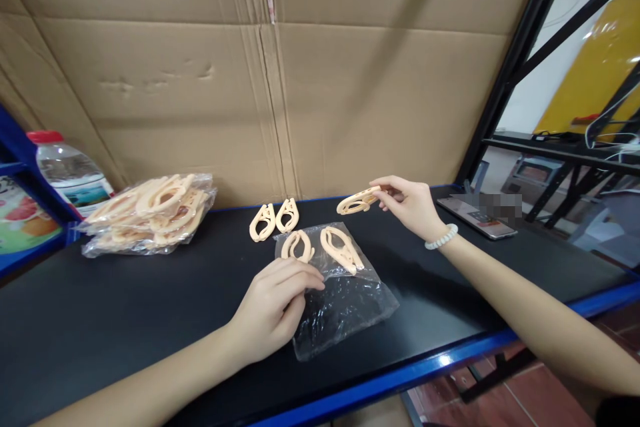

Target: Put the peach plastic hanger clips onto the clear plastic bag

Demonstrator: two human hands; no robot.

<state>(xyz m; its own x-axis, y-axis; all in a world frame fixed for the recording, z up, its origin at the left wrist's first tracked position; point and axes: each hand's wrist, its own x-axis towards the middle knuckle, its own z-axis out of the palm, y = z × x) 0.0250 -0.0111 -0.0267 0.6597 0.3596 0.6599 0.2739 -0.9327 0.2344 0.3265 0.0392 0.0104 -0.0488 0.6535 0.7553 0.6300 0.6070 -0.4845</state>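
My right hand (407, 207) pinches one end of a beige plastic folding hanger (356, 203), folded into a loop, and holds it above the table. A clear plastic bag (345, 310) lies flat before me. Two folded hangers, a left one (286, 247) and a right one (336, 250), rest at the bag's far end; whether they are inside it or on top I cannot tell. My left hand (275, 303) is closed at the bag's left edge, fingertips on the film just below the left hanger. Behind the bag, two more folded hangers (263, 222) lie side by side.
Bagged beige hangers (150, 210) are piled at the left, in front of a red-capped bottle (73, 167). A phone (477, 217) lies at the right. Cardboard (320, 93) walls off the back, and a blue edge (390, 383) borders the black table (150, 320).
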